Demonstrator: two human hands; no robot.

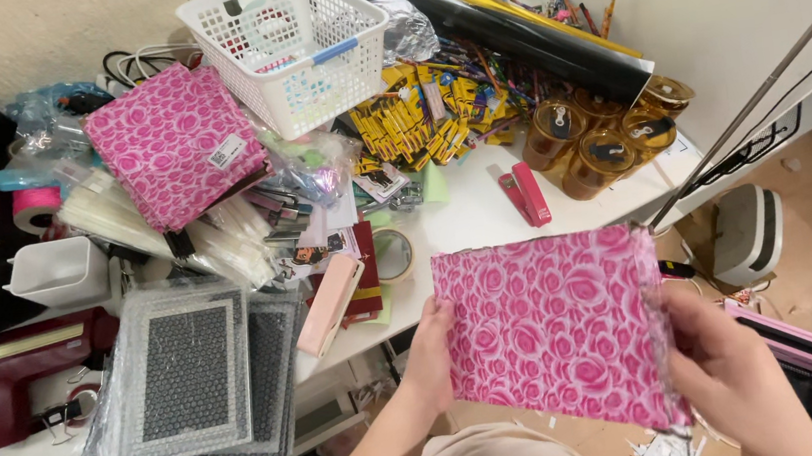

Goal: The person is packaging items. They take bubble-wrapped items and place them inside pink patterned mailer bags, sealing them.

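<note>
Head view, looking down: gripping a pink rose-patterned mailer bag (552, 328) with both hands, out in front of the body and just off the tabletop (470, 213) edge. Left hand (430, 356) closing on the bag's left edge, thumb tucked behind, fingers hidden. Right hand (728, 370) pinching the right edge near the lower corner, thumb lying over the front. Bag staying flat and nearly upright, top edge level, tilting slightly clockwise.

Judging the handling: keeping the 2 grips on opposite edges, holding light tension so the thin film is not sagging or creasing; avoiding a pinch too close to the frayed right edge, probably the open mouth, though hard telling for sure.

Lying on the tabletop: a second stack of the same pink bags (174, 144) at the back left, a white basket (292, 49) just behind it, bubble-wrap pouches (195, 376) at the front left, a red stapler (525, 192), a tape roll (394, 254) and amber lidded jars (608, 136) near a black roll (506, 31)
</note>
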